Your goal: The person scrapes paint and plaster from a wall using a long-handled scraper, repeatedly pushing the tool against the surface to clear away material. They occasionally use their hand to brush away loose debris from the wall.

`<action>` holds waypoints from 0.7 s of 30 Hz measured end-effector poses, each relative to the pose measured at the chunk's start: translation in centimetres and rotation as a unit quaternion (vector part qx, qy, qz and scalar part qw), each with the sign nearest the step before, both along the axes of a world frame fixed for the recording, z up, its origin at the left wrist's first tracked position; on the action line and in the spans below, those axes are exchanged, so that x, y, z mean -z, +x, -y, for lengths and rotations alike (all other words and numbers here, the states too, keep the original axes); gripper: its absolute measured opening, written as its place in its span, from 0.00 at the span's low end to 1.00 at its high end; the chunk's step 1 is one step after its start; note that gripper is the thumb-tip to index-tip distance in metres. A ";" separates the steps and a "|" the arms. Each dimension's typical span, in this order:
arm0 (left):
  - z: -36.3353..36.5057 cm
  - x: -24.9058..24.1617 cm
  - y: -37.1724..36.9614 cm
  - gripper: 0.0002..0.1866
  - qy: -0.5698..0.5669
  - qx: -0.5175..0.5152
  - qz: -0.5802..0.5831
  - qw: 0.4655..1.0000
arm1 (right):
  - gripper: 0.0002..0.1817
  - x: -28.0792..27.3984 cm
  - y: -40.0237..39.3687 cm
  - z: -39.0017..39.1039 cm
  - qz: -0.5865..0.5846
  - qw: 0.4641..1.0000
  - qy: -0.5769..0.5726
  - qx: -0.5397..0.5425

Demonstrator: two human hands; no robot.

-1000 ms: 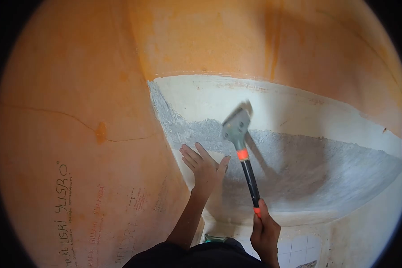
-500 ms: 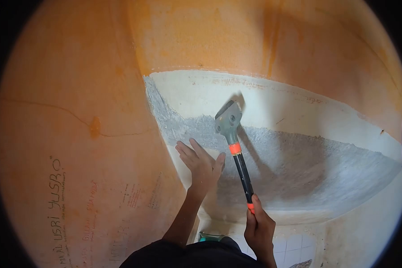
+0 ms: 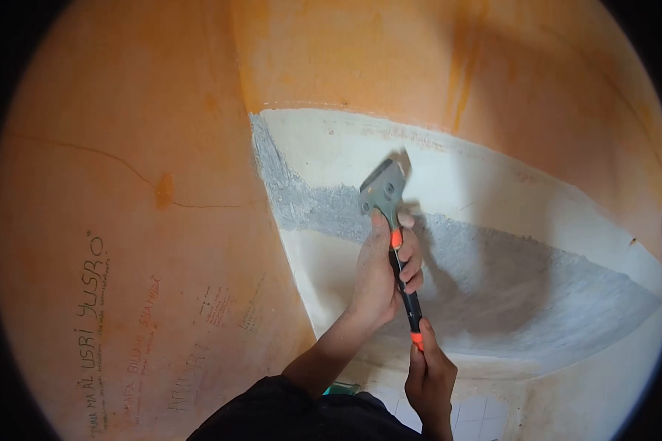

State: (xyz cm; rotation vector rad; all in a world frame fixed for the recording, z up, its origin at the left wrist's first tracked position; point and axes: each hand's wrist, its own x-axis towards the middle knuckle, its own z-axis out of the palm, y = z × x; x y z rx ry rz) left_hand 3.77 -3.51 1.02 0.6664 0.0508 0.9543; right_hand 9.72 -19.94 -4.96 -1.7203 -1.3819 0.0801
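Slanting through both closed grips, the long-handled scraper (image 3: 413, 307) has its blade head (image 3: 385, 188) just beyond the left hand (image 3: 377, 279). The right hand (image 3: 429, 371) clasps the handle's butt (image 3: 418, 339).

scraper (image 3: 396, 239) | grey-green head (image 3: 383, 189) with two dark round spots; black handle (image 3: 411, 303), orange band (image 3: 417, 339) at each end | held, head up, leaning slightly left | centre of frame
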 end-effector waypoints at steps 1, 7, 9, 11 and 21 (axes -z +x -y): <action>0.0 -0.3 0.1 0.25 -0.034 0.013 0.013 0.999 | 0.25 -0.1 0.1 0.4 -0.022 1.000 -0.004 -0.013; 0.6 -0.8 0.8 0.23 -0.072 0.000 0.009 0.997 | 0.28 1.5 1.5 3.2 -0.170 0.982 0.021 -0.084; 0.6 -0.8 1.0 0.24 -0.072 -0.006 0.019 0.997 | 0.28 2.7 2.7 2.9 -0.128 0.985 0.059 -0.097; 0.4 -0.9 1.0 0.24 -0.071 -0.009 0.026 0.997 | 0.27 2.9 3.4 2.6 -0.109 0.985 0.032 -0.127; 0.2 -1.2 1.0 0.25 -0.061 0.022 0.030 0.997 | 0.30 0.3 3.5 2.5 -0.072 0.982 -0.015 -0.172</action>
